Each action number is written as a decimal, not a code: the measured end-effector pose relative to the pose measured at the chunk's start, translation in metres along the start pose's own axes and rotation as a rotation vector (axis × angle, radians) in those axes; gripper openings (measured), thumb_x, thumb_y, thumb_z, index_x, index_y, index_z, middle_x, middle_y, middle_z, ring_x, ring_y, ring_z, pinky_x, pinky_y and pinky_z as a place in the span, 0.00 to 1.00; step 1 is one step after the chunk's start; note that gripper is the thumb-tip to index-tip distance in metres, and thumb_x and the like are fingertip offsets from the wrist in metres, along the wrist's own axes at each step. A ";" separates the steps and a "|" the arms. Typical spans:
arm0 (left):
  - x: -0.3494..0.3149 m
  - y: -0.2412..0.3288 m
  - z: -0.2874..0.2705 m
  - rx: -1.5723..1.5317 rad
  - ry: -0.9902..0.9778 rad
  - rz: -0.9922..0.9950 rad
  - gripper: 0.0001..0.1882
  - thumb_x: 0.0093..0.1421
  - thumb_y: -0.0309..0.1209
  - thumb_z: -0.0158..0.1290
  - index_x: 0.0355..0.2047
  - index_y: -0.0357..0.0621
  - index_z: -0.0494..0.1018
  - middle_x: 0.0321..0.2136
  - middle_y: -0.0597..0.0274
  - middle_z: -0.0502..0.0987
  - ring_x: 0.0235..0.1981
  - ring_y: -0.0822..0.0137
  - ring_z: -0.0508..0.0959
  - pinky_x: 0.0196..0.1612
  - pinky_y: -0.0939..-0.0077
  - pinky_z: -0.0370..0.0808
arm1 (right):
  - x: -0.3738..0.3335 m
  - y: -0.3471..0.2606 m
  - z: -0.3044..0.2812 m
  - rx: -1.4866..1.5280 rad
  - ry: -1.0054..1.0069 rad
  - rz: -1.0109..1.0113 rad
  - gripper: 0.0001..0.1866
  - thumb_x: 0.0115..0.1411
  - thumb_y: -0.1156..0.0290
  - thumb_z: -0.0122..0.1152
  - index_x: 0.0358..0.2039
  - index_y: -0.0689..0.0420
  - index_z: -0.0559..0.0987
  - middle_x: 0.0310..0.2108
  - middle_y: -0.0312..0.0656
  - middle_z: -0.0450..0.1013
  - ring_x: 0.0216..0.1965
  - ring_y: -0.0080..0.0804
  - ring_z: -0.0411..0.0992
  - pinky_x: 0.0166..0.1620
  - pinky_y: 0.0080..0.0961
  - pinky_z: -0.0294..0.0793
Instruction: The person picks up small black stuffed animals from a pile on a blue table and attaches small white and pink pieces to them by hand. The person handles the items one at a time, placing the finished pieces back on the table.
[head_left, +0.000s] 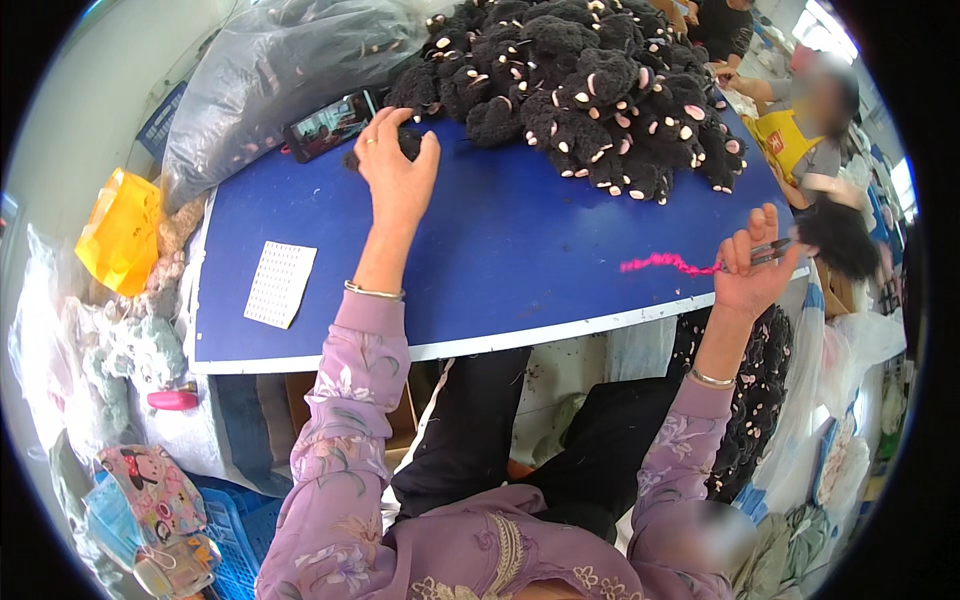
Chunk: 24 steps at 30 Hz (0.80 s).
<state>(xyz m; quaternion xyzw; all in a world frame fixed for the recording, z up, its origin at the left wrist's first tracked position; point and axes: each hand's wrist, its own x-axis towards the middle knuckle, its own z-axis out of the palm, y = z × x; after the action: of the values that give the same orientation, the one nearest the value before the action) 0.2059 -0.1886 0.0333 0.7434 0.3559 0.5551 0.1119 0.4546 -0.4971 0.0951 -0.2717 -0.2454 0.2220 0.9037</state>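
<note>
My left hand (396, 168) is over the far left part of the blue table (480, 270), fingers and thumb curved around a small black plush piece (410, 146). Most of that piece is hidden behind the hand. Just left of it, a phone (330, 127) leans with its screen lit. A large heap of black plush pieces with pale pink tips (600, 90) covers the far right of the table. At the right edge my right hand (750, 265) is closed on small metal thread snips (768, 252). From them a bright pink cord (660, 261) trails left over the tabletop.
A printed paper sheet (281, 284) lies on the table's left. Behind the phone stands a big clear plastic bag (280, 80); a yellow bag (120, 230) is further left. A person in a yellow apron (785, 135) is at the right, near a dark furry bundle (840, 238).
</note>
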 end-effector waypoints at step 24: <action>-0.063 0.083 0.021 -1.215 -0.791 -0.550 0.19 0.62 0.36 0.53 0.48 0.36 0.69 0.31 0.67 0.76 0.29 0.77 0.73 0.33 0.82 0.71 | -0.034 0.114 0.024 -0.923 -0.112 0.268 0.13 0.61 0.66 0.61 0.36 0.65 0.77 0.24 0.30 0.70 0.21 0.11 0.63 0.20 0.13 0.60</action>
<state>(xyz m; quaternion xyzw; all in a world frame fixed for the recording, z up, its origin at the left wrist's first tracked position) 0.2503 -0.2847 0.0252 0.5796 0.0942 0.2983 0.7525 0.3840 -0.4200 0.0336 -0.6612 -0.3294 0.2186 0.6376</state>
